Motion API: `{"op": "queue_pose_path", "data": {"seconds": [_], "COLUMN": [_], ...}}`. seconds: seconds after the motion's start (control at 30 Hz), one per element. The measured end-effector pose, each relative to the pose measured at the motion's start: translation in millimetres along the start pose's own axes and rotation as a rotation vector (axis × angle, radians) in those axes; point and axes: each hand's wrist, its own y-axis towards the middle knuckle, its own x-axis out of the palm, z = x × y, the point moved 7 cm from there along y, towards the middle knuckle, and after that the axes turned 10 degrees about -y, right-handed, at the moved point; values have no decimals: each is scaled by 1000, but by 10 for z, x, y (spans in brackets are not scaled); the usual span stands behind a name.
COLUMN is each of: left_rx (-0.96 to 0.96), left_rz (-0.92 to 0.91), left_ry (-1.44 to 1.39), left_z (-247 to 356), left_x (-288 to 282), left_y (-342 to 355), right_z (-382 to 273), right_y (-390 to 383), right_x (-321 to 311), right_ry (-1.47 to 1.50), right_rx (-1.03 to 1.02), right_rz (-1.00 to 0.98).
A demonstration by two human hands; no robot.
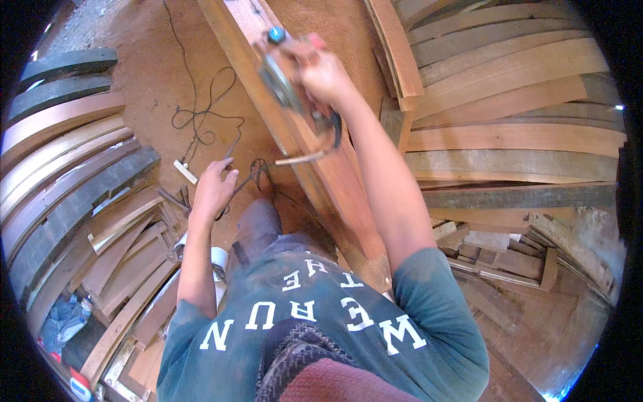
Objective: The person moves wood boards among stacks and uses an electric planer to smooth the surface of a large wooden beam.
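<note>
My right hand [325,77] is wrapped around the handle of an electric planer [281,80] with a blue front knob; motion blurs both. The planer rests over a long wooden beam [335,174] that runs away from me. Lower and to the left, my left hand [216,187] has its fingers curled on a dark power cord [249,179], which trails beside the beam. Behind the planer, a pale strip [300,159] crosses the beam's edge; I cannot make out what it is.
Loops of cord [207,120] lie on the brown dusty ground near a white plug or socket piece [185,171]. Stacked boards line the left [60,147] and the right [516,141]. Offcuts [509,261] lie at the lower right. A blue plastic bag [65,321] sits lower left.
</note>
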Motion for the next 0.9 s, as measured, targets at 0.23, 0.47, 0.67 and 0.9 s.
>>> {"op": "queue_pose_path", "data": {"seconds": [0.23,0.47,0.67,0.9], "left_rx": [9,-81,-53,-115], "left_rz": [-216,-290,-294,-185], "left_ry": [74,78,145,93], "left_z": [269,385,398,89], "left_x": [721,915,665,-173], "left_y": [-496,-845,-602,-31], "right_z": [578,1058,1001,646], "right_y": [-2957,-5345,-4605,-2871], "right_x": [-170,-207,-216,-217], "right_ry": [104,241,160,139], "right_rx": [223,694,542,444], "right_rz": [9,-64,-86,-101]}}
